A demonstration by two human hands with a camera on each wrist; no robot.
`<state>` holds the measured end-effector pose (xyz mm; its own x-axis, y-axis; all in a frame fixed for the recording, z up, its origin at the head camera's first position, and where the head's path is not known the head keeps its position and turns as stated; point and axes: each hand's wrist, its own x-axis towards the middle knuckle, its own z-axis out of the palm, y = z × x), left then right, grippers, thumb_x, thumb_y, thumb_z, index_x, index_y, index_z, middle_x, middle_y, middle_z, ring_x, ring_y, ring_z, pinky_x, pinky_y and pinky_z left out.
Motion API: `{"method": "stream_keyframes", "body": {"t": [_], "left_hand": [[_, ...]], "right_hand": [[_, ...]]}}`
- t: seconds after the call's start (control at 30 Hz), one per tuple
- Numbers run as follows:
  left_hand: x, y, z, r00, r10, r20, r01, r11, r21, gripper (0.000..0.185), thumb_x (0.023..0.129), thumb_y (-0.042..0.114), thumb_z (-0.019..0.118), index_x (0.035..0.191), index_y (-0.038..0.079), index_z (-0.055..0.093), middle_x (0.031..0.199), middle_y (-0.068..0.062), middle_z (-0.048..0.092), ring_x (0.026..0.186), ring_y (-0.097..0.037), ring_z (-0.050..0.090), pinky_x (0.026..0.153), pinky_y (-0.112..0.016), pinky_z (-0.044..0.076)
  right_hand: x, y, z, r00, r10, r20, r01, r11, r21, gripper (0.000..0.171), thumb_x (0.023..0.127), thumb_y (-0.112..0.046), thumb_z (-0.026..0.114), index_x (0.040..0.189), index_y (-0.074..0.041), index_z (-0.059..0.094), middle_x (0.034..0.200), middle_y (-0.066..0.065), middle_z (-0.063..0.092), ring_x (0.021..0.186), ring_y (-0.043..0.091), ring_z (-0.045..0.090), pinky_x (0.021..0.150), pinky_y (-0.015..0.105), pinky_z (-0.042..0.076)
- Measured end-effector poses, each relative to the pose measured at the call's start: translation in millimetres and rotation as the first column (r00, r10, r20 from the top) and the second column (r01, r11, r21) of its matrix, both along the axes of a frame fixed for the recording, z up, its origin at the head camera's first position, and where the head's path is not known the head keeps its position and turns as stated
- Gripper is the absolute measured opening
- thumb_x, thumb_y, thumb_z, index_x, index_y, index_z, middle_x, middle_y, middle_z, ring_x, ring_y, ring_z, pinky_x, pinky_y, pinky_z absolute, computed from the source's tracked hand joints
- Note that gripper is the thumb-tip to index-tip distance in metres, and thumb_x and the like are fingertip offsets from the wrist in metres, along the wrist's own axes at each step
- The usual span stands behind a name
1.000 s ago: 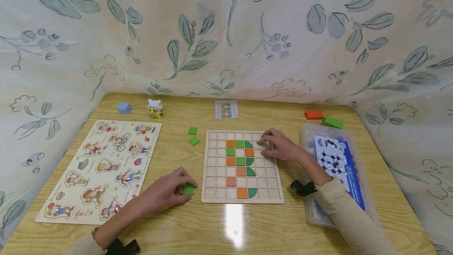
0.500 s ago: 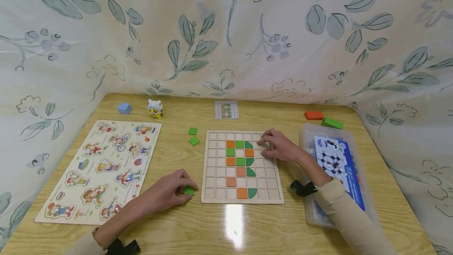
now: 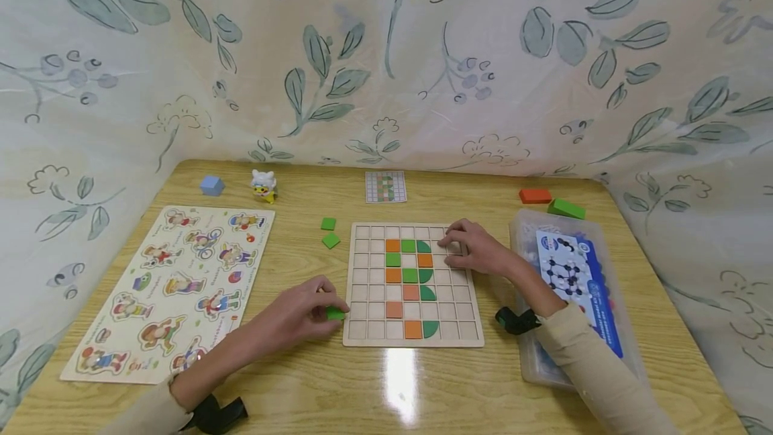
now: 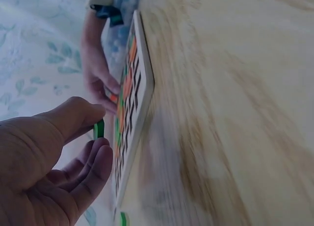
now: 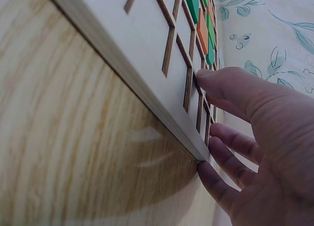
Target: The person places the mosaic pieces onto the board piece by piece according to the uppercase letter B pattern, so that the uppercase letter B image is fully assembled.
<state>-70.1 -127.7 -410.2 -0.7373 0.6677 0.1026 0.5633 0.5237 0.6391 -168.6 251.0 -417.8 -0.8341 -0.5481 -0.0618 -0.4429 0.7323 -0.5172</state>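
Observation:
My left hand point(image 3: 302, 311) pinches a green square tile point(image 4: 99, 129) between thumb and fingers, just off the left edge of a wooden grid board point(image 3: 365, 333). On the board lie orange squares point(image 3: 413, 329), green squares point(image 3: 408, 246), salmon squares point(image 3: 394, 309) and dark green quarter-round tiles point(image 3: 428, 293). My right hand point(image 3: 477, 248) rests at the board's upper right with fingertips on the grid; in the right wrist view the fingers point(image 5: 230, 179) are spread along its edge and hold no tile. Two loose green tiles point(image 3: 331, 240) lie left of the board.
A small pattern card point(image 3: 386, 187) lies behind the board. To the left are a picture puzzle board point(image 3: 172, 294), a blue block point(image 3: 212, 185) and a toy figure point(image 3: 264, 185). On the right stand a plastic box point(image 3: 531, 368), a red block point(image 3: 535, 196) and a green block point(image 3: 566, 209).
My left hand has moved right with the green tile, up to the board's left edge. The right hand stays in place.

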Motion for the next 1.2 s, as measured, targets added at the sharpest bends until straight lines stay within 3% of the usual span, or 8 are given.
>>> {"method": "stream_keyframes", "body": {"t": [0.3, 0.57, 0.8, 0.97, 1.2], "left_hand": [[-12.1, 36.1, 1.3, 0.995, -0.099, -0.018, 0.099, 0.995, -0.004, 0.015, 0.087, 0.015, 0.070, 0.101, 0.016, 0.075, 0.098, 0.004, 0.057, 0.077, -0.005, 0.054, 0.069, -0.016, 0.048], [-20.0, 84.7, 3.0, 0.980, -0.194, -0.054, 0.192, 0.981, -0.033, 0.012, 0.089, 0.018, 0.069, 0.100, 0.017, 0.074, 0.097, 0.003, 0.057, 0.074, -0.003, 0.052, 0.066, -0.010, 0.043], [-18.1, 122.3, 4.5, 0.974, -0.224, -0.014, 0.221, 0.969, -0.106, 0.015, 0.090, 0.017, 0.066, 0.104, 0.017, 0.073, 0.100, 0.003, 0.058, 0.077, -0.002, 0.049, 0.064, -0.009, 0.041], [-18.6, 135.2, 4.6, 0.971, -0.236, -0.033, 0.229, 0.963, -0.142, 0.016, 0.091, 0.018, 0.067, 0.106, 0.018, 0.073, 0.100, 0.005, 0.058, 0.078, 0.000, 0.051, 0.065, -0.007, 0.041], [-20.7, 138.1, 1.9, 0.973, -0.229, -0.033, 0.222, 0.966, -0.134, 0.016, 0.092, 0.021, 0.067, 0.107, 0.018, 0.073, 0.101, 0.005, 0.059, 0.081, 0.001, 0.052, 0.067, -0.008, 0.041]], "right_hand": [[-0.5, -0.1, 1.0, 1.000, -0.015, 0.011, 0.015, 1.000, 0.010, 0.028, 0.086, -0.017, 0.072, 0.113, -0.010, 0.069, 0.126, 0.019, 0.051, 0.115, 0.035, 0.047, 0.093, 0.049, 0.041], [-1.9, 1.8, -0.8, 0.999, -0.023, 0.022, 0.023, 1.000, 0.002, 0.028, 0.087, -0.018, 0.072, 0.114, -0.012, 0.069, 0.127, 0.018, 0.051, 0.116, 0.036, 0.047, 0.094, 0.051, 0.041], [-2.5, 2.0, -3.1, 1.000, -0.001, 0.013, 0.001, 1.000, -0.013, 0.028, 0.087, -0.018, 0.071, 0.114, -0.011, 0.069, 0.126, 0.018, 0.051, 0.116, 0.035, 0.047, 0.094, 0.052, 0.040], [-2.1, 3.3, -2.7, 1.000, -0.009, 0.015, 0.009, 1.000, -0.010, 0.028, 0.087, -0.018, 0.071, 0.114, -0.011, 0.069, 0.126, 0.018, 0.051, 0.116, 0.036, 0.047, 0.095, 0.053, 0.040], [-2.2, 2.8, -1.4, 1.000, -0.005, 0.014, 0.005, 1.000, -0.006, 0.028, 0.087, -0.018, 0.071, 0.114, -0.010, 0.069, 0.126, 0.018, 0.051, 0.116, 0.036, 0.047, 0.095, 0.053, 0.040]]}}
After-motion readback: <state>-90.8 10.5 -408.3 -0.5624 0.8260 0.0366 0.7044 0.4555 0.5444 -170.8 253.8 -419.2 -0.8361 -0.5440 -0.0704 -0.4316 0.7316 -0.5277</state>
